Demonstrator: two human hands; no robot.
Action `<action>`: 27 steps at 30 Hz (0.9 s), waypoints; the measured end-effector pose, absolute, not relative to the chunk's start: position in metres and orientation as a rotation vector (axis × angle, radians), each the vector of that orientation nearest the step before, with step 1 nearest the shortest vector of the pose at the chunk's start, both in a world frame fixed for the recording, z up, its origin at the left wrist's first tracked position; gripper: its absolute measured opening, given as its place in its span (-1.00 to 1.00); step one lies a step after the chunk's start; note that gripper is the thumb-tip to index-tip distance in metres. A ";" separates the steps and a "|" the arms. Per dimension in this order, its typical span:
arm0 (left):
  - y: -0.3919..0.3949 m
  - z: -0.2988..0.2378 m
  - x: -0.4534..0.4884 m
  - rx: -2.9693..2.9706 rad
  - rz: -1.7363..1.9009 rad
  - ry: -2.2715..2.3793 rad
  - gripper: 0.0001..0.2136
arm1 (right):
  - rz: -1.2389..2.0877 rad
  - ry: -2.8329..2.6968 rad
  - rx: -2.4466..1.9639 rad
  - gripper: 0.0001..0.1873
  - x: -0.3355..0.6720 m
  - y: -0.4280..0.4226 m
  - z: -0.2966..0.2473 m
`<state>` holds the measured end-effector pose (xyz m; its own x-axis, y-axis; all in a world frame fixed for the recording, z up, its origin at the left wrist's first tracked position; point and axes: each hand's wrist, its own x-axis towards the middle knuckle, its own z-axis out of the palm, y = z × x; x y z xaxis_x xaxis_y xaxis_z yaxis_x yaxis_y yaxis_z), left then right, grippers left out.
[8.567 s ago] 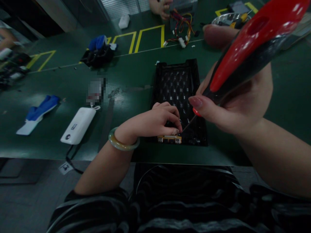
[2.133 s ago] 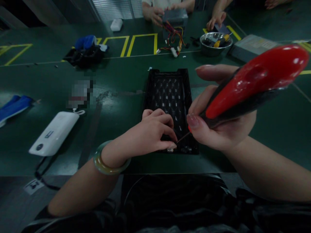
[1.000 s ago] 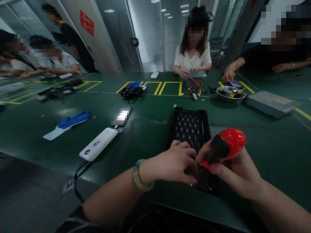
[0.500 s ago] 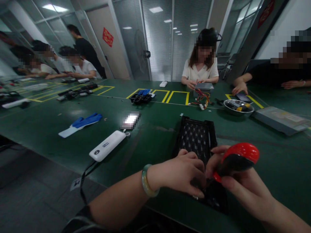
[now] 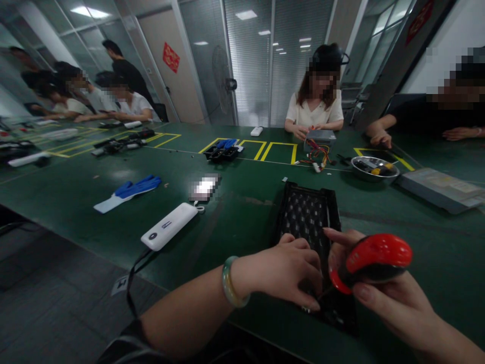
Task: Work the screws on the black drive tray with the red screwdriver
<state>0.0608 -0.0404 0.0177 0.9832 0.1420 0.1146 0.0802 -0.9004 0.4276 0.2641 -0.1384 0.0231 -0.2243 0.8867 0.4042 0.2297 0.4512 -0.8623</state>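
Observation:
A black perforated tray-like casing lies on the green table in front of me. My left hand, with a jade bangle on the wrist, rests curled over its near end, fingertips pinched on a small part I cannot make out. My right hand is closed round a red and black screwdriver, whose thin shaft points down toward my left fingertips at the casing's near edge.
A white power bank with a cable lies to the left, blue gloves beyond it. Across the table sit a metal bowl, a grey box with coloured wires, a flat grey unit and several other people.
My view has lifted from the casing to take in the room and the people opposite. Both hands stay at the casing's near end, the screwdriver still held at my left fingertips.

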 end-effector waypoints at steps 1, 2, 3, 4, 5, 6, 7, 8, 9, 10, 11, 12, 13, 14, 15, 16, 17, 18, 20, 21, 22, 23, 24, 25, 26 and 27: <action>-0.040 0.018 0.061 2.696 0.199 0.151 -0.73 | 0.842 -1.695 -0.968 -0.52 0.264 -0.138 0.022; -0.040 0.018 0.061 2.698 0.198 0.144 -0.73 | 0.862 -1.662 -0.961 -0.57 0.264 -0.138 0.022; -0.040 0.018 0.062 2.700 0.195 0.135 -0.73 | 0.881 -1.618 -0.941 -0.62 0.263 -0.138 0.022; -0.040 0.018 0.062 2.702 0.191 0.129 -0.74 | 0.893 -1.558 -0.917 -0.65 0.262 -0.136 0.023; -0.040 0.019 0.062 2.703 0.185 0.126 -0.76 | 0.894 -1.486 -0.889 -0.67 0.261 -0.135 0.024; -0.039 0.019 0.062 2.704 0.178 0.125 -0.77 | 0.885 -1.407 -0.865 -0.65 0.260 -0.133 0.027; -0.039 0.020 0.062 2.706 0.174 0.128 -0.77 | 0.860 -1.333 -0.841 -0.62 0.258 -0.130 0.030; -0.039 0.020 0.062 2.705 0.171 0.133 -0.78 | 0.828 -1.267 -0.823 -0.58 0.258 -0.127 0.033; -0.039 0.020 0.062 2.701 0.170 0.138 -0.78 | 0.797 -1.216 -0.810 -0.55 0.258 -0.124 0.036; -0.039 0.021 0.062 2.694 0.169 0.143 -0.78 | 0.772 -1.181 -0.801 -0.54 0.258 -0.122 0.038; -0.040 0.021 0.061 2.688 0.172 0.146 -0.78 | 0.751 -1.158 -0.794 -0.55 0.259 -0.119 0.039; -0.040 0.021 0.061 2.683 0.177 0.147 -0.79 | 0.736 -1.141 -0.793 -0.58 0.260 -0.117 0.040; -0.041 0.021 0.061 2.680 0.183 0.144 -0.78 | 0.724 -1.126 -0.796 -0.61 0.262 -0.115 0.041; -0.041 0.020 0.060 2.680 0.189 0.138 -0.78 | 0.712 -1.110 -0.800 -0.63 0.263 -0.113 0.040; -0.041 0.020 0.060 2.680 0.194 0.131 -0.77 | 0.695 -1.092 -0.801 -0.65 0.264 -0.111 0.039; -0.040 0.020 0.059 2.678 0.198 0.123 -0.75 | 0.674 -1.073 -0.802 -0.65 0.264 -0.110 0.038; -0.039 0.020 0.059 2.671 0.201 0.117 -0.74 | 0.649 -1.057 -0.808 -0.64 0.265 -0.108 0.037; -0.038 0.020 0.058 2.660 0.206 0.118 -0.72 | 0.617 -1.043 -0.819 -0.62 0.265 -0.107 0.035; -0.033 0.023 0.056 2.633 0.229 0.156 -0.71 | 0.534 -1.043 -0.846 -0.57 0.267 -0.103 0.032; -0.030 0.024 0.055 2.620 0.248 0.197 -0.72 | 0.496 -1.061 -0.874 -0.53 0.268 -0.101 0.029; -0.026 0.025 0.053 2.608 0.271 0.255 -0.74 | 0.464 -1.096 -0.920 -0.48 0.269 -0.099 0.027; -0.022 0.026 0.052 2.600 0.304 0.328 -0.76 | 0.422 -1.150 -0.986 -0.44 0.271 -0.098 0.025; -0.018 0.027 0.051 2.594 0.345 0.418 -0.75 | 0.368 -1.230 -1.066 -0.43 0.273 -0.096 0.022; -0.014 0.026 0.049 2.591 0.402 0.518 -0.75 | 0.306 -1.342 -1.152 -0.45 0.275 -0.095 0.019; -0.010 0.025 0.048 2.587 0.476 0.626 -0.75 | 0.235 -1.485 -1.232 -0.49 0.277 -0.094 0.017; -0.007 0.024 0.048 2.585 0.547 0.729 -0.76 | 0.151 -1.650 -1.291 -0.53 0.279 -0.093 0.014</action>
